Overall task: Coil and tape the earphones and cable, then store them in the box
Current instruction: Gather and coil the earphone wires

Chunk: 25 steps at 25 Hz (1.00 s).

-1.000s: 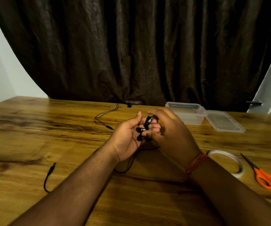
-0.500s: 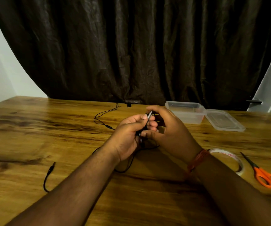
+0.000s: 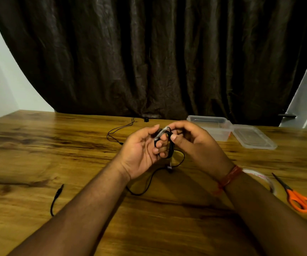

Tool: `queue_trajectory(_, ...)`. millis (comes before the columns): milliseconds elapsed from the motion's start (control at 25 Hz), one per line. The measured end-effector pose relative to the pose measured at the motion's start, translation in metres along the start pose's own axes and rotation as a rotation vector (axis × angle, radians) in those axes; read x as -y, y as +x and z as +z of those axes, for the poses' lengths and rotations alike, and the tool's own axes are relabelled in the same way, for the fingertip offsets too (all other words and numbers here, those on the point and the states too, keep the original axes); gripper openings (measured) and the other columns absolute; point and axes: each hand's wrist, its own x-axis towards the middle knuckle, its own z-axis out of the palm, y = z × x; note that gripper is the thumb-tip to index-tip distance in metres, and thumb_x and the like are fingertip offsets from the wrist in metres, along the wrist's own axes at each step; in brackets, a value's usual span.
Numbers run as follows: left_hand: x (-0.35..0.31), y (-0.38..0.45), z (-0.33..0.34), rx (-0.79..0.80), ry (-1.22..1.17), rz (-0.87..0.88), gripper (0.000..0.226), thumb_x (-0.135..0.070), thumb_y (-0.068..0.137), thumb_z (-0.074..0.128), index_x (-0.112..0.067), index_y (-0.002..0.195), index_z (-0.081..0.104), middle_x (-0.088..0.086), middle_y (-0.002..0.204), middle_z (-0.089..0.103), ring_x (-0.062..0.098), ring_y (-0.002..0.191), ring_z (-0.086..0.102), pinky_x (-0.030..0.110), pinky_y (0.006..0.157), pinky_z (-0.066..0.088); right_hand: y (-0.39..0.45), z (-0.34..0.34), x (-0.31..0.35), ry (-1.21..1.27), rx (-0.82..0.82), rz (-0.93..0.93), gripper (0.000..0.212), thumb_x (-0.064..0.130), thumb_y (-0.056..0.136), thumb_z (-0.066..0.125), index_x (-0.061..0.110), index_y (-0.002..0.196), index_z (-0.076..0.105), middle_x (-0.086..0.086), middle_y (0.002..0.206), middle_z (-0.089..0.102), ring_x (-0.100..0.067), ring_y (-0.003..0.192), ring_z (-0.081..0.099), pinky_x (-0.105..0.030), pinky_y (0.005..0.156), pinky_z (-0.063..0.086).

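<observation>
- Left hand (image 3: 141, 150) grips the coiled earphones (image 3: 164, 143); right hand (image 3: 191, 143) pinches their upper loop.
- Uncoiled cord trails downward onto the table (image 3: 38, 154), nearer the left hand.

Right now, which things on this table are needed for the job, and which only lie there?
Needed: earphones in both hands, loose cable, tape roll, scissors, box, lid.
Only lying there: short black lead.
</observation>
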Motion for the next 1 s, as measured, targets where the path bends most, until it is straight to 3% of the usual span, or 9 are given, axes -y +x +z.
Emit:
queue_trajectory(80, 0.002, 0.001, 0.001, -0.063, 0.085, 0.017, 0.03, -0.036, 0.088, 0.054, -0.012, 0.07, 0.057, -0.003, 0.054, 0.043, 0.007, 0.045, 0.035, 0.02, 0.049, 0.038, 0.0, 0.002, -0.002, -0.06, -0.024, -0.016, 0.024, 0.005, 0.094, 0.057, 0.024, 0.107, 0.062, -0.009, 0.094, 0.063, -0.028, 0.09, 0.062, -0.036, 0.083, 0.053)
queue_trajectory(160, 0.004, 0.002, 0.003, -0.137, 0.152, 0.056, 0.027, -0.032, 0.089, 0.059, -0.013, 0.07, 0.058, -0.003, 0.054, 0.046, 0.006, 0.044, 0.036, 0.019, 0.047, 0.037, -0.001, 0.005, -0.003, -0.124, -0.051, -0.052, 0.026, 0.006, 0.092, 0.057, 0.027, 0.106, 0.06, -0.005, 0.087, 0.06, -0.029, 0.082, 0.061, -0.043, 0.077, 0.053)
queue_trajectory(240, 0.005, 0.001, 0.007, -0.18, 0.156, 0.071, 0.027, -0.028, 0.094, 0.057, -0.012, 0.072, 0.06, -0.002, 0.055, 0.048, 0.007, 0.048, 0.037, 0.02, 0.047, 0.036, -0.003, 0.008, -0.002, -0.177, -0.074, -0.078, 0.026, 0.003, 0.092, 0.055, 0.024, 0.106, 0.059, 0.0, 0.082, 0.06, -0.015, 0.073, 0.061, -0.036, 0.071, 0.053)
queue_trajectory(320, 0.005, 0.002, 0.011, -0.215, 0.159, 0.079, 0.031, -0.028, 0.097, 0.054, -0.011, 0.072, 0.061, -0.002, 0.054, 0.048, 0.009, 0.051, 0.037, 0.02, 0.048, 0.036, -0.003, 0.008, -0.001, -0.188, -0.088, -0.073, 0.024, -0.002, 0.091, 0.052, 0.016, 0.106, 0.06, 0.006, 0.08, 0.059, 0.002, 0.069, 0.058, -0.02, 0.066, 0.049)
queue_trajectory(440, 0.007, 0.003, 0.013, -0.222, 0.177, 0.089, 0.036, -0.032, 0.099, 0.051, -0.011, 0.072, 0.063, -0.002, 0.055, 0.046, 0.008, 0.052, 0.037, 0.021, 0.051, 0.037, -0.003, 0.008, -0.001, -0.15, -0.102, -0.05, 0.018, -0.004, 0.093, 0.051, 0.007, 0.104, 0.06, 0.004, 0.078, 0.063, 0.004, 0.068, 0.059, -0.016, 0.067, 0.048)
queue_trajectory(560, 0.008, 0.004, 0.014, -0.224, 0.225, 0.097, 0.038, -0.033, 0.101, 0.046, -0.01, 0.075, 0.061, -0.004, 0.053, 0.045, 0.007, 0.051, 0.037, 0.021, 0.053, 0.037, -0.002, 0.008, -0.001, -0.08, -0.107, 0.005, 0.016, -0.001, 0.094, 0.052, 0.007, 0.106, 0.058, -0.002, 0.076, 0.064, 0.001, 0.068, 0.06, -0.023, 0.071, 0.052)
queue_trajectory(720, 0.009, 0.002, 0.011, -0.196, 0.487, 0.135, 0.038, -0.035, 0.103, 0.042, -0.018, 0.072, 0.055, -0.009, 0.054, 0.043, 0.002, 0.049, 0.041, 0.018, 0.052, 0.039, -0.001, 0.006, -0.003, -0.036, 0.0, -0.001, 0.021, 0.019, 0.093, 0.059, 0.024, 0.114, 0.058, -0.006, 0.092, 0.07, -0.02, 0.088, 0.07, -0.046, 0.083, 0.056)
queue_trajectory(840, 0.012, 0.002, 0.012, -0.192, 0.557, 0.137, 0.039, -0.035, 0.103, 0.041, -0.019, 0.07, 0.054, -0.009, 0.056, 0.044, 0.001, 0.05, 0.041, 0.018, 0.053, 0.039, -0.001, 0.005, -0.004, -0.044, -0.049, -0.007, 0.012, 0.011, 0.093, 0.061, 0.018, 0.103, 0.064, -0.002, 0.088, 0.072, -0.015, 0.083, 0.072, -0.036, 0.079, 0.058)
queue_trajectory(1000, 0.014, 0.005, 0.011, -0.229, 0.445, 0.122, 0.034, -0.032, 0.104, 0.041, -0.017, 0.079, 0.059, -0.01, 0.056, 0.049, 0.004, 0.055, 0.043, 0.022, 0.058, 0.04, 0.0, 0.004, -0.003, -0.031, -0.123, 0.003, 0.012, 0.006, 0.089, 0.066, 0.017, 0.094, 0.068, 0.001, 0.088, 0.072, -0.015, 0.084, 0.069, -0.03, 0.078, 0.057)
